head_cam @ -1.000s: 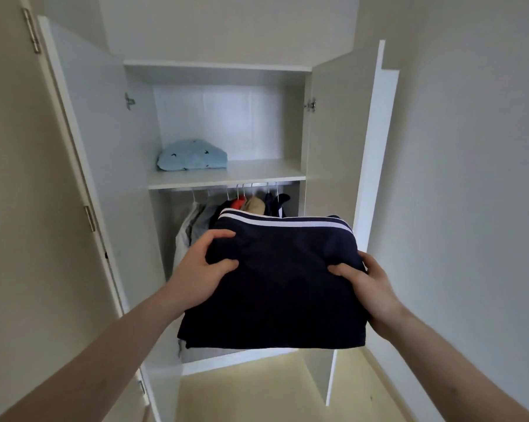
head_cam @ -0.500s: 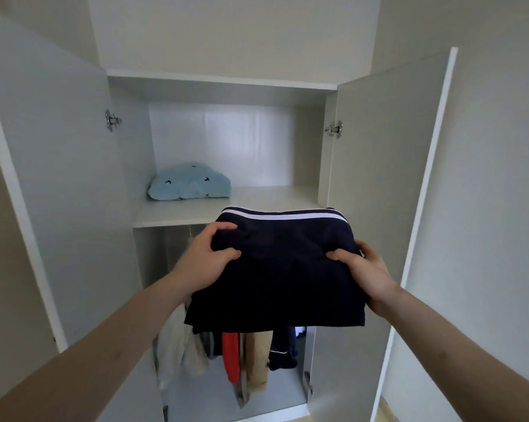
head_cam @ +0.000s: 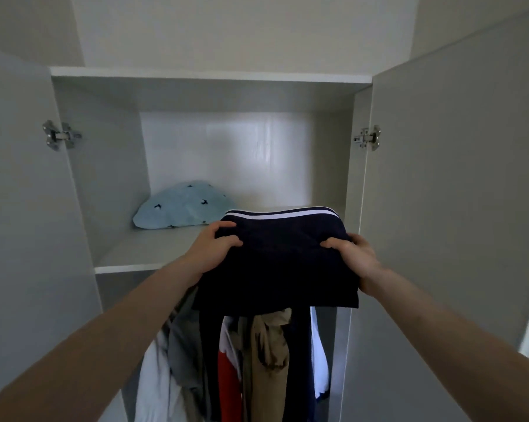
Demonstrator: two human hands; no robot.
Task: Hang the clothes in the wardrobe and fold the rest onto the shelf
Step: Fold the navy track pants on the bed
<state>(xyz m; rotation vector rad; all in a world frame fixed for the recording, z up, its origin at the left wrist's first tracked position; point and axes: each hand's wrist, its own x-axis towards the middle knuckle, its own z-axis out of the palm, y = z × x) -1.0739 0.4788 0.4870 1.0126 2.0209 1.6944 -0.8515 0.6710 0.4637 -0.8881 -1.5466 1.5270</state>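
Note:
A folded navy garment [head_cam: 283,263] with a white stripe along its far edge is held flat between both hands. My left hand [head_cam: 214,248] grips its left side and my right hand [head_cam: 353,257] grips its right side. Its far edge reaches over the right part of the white wardrobe shelf [head_cam: 141,257]; whether it rests on the board I cannot tell. A folded light-blue patterned garment [head_cam: 182,207] lies on the shelf's left rear. Below the shelf hang several clothes [head_cam: 257,360] in white, grey, red, tan and navy.
The wardrobe's left door [head_cam: 19,208] and right door [head_cam: 445,208] stand open on either side of my arms. The shelf compartment has a white back panel [head_cam: 226,153] and a top board [head_cam: 208,76] above it.
I have come closer to the wardrobe and raised the navy garment up to shelf height, over the shelf's right part. Both hands keep the same grip.

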